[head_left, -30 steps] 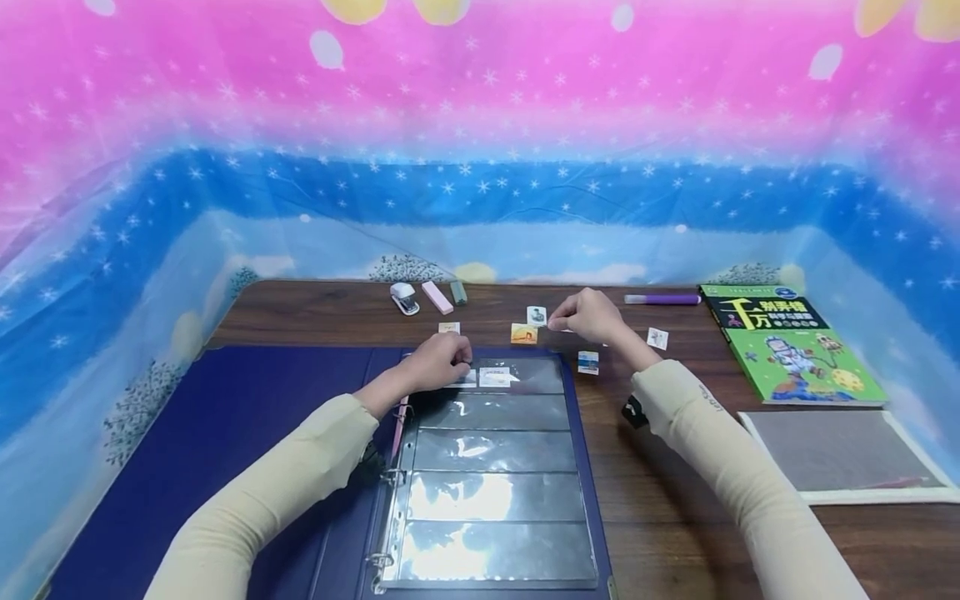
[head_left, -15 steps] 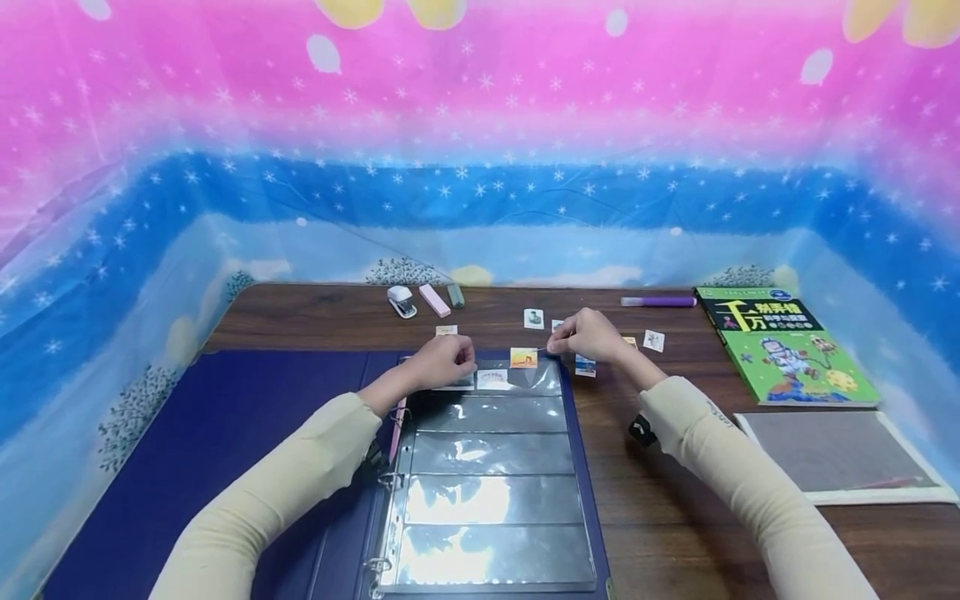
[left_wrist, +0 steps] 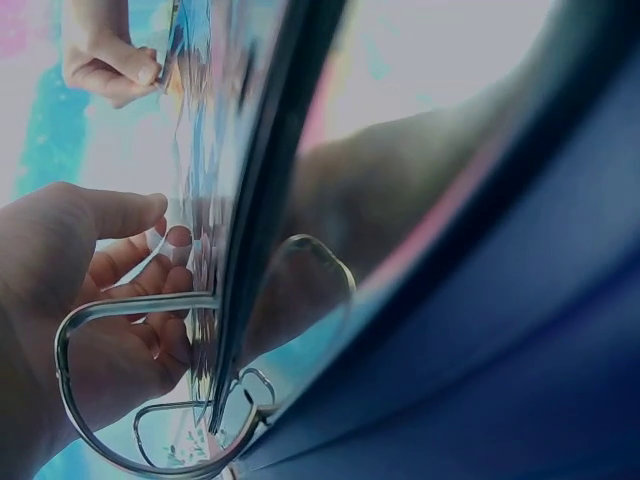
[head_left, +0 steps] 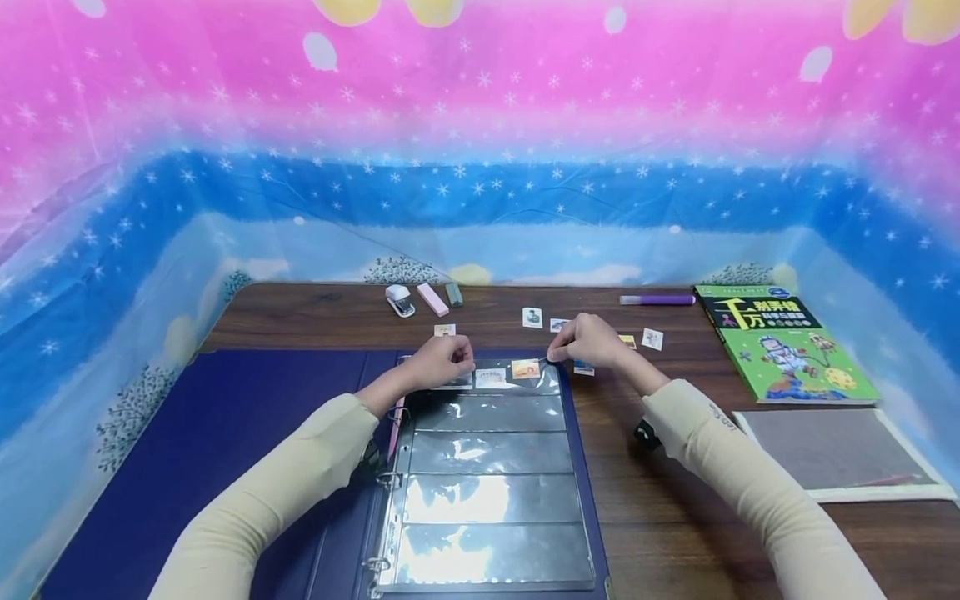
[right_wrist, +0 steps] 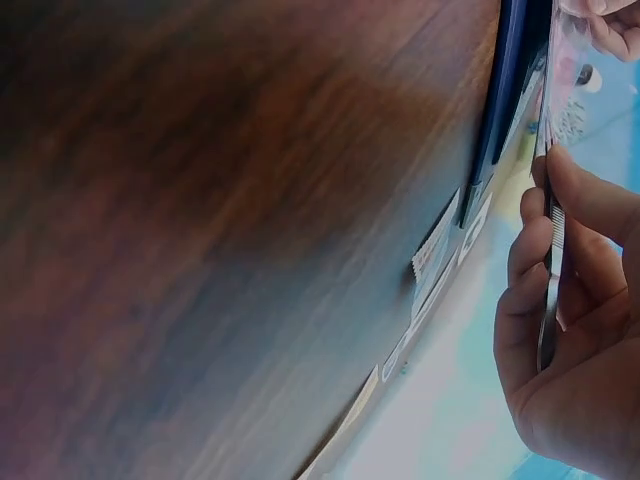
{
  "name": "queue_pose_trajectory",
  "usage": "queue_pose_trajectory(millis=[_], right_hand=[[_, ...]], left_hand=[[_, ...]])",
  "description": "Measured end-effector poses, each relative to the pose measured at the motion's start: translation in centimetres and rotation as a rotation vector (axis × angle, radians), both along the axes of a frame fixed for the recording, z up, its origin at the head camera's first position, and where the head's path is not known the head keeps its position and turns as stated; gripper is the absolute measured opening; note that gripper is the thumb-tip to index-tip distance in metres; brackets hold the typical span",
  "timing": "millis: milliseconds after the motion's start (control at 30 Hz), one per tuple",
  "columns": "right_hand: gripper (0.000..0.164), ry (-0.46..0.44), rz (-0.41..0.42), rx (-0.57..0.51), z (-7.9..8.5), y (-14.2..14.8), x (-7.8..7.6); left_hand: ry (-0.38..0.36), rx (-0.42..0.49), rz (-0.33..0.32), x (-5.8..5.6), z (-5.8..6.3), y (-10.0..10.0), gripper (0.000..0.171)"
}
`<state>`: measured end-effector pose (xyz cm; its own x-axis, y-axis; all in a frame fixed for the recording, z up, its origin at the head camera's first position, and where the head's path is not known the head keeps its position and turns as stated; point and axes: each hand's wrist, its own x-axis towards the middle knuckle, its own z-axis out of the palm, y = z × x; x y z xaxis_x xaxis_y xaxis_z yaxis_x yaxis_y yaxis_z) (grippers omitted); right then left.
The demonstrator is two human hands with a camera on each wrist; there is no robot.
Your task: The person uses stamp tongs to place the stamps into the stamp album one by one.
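My right hand [head_left: 585, 342] pinches metal tweezers [right_wrist: 556, 255] between thumb and fingers. Their tips reach an orange stamp [head_left: 526, 369] at the right part of the album page's top row; whether it lies within the pocket I cannot tell. With thumb and fingertips, my left hand [head_left: 441, 363] holds the clear film at the upper edge of the stamp page [left_wrist: 205, 150]. A pale stamp [head_left: 492, 378] sits in the top pocket, and another [head_left: 459, 382] is partly hidden by the left hand. The page hangs on rings [left_wrist: 65, 370] in a blue binder [head_left: 285, 417].
Several loose stamps lie behind and right of the binder, including a green-grey one [head_left: 532, 317] and one by the book [head_left: 652, 339]. A stapler [head_left: 401, 301], pink block [head_left: 432, 300], purple marker [head_left: 657, 300], green book [head_left: 787, 346] and mesh pouch [head_left: 840, 454] stand around.
My right hand has brought the orange stamp from the table behind the binder forward, down onto the top row of the page. The left hand has stayed nearly still.
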<state>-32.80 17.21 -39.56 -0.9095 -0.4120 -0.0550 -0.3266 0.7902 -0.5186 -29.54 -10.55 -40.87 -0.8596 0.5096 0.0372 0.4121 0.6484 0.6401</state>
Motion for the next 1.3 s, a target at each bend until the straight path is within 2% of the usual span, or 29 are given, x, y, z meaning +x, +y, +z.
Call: queue_pose_trajectory(millis=[367, 600, 767, 967, 1100, 1300], right_hand=[[0.009, 0.012, 0.047, 0.04, -0.2, -0.6, -0.4], [0.009, -0.053, 0.14, 0.058, -0.2, -0.9, -1.2], [0.007, -0.084, 0.194, 0.068, 0.2, -0.5, -1.9], [0.007, -0.145, 0.252, 0.03, 0.7, -0.1, -2.3], [0.008, -0.151, 0.306, 0.017, 0.9, 0.0, -2.3], [0.008, -0.153, 0.269, 0.054, 0.5, 0.1, -2.5]], left_hand=[[-0.018, 0.043, -0.054, 0.0, 0.1, -0.3, 0.008], [-0.026, 0.018, -0.054, -0.1, -0.4, -0.8, 0.008], [-0.005, 0.025, -0.071, -0.3, -0.3, -0.5, 0.008], [-0.001, 0.002, -0.058, -0.4, -0.2, -0.4, 0.008], [0.003, -0.013, -0.065, -0.4, -0.3, -0.3, 0.008], [0.034, -0.035, -0.055, -0.5, -0.4, -0.4, 0.008]])
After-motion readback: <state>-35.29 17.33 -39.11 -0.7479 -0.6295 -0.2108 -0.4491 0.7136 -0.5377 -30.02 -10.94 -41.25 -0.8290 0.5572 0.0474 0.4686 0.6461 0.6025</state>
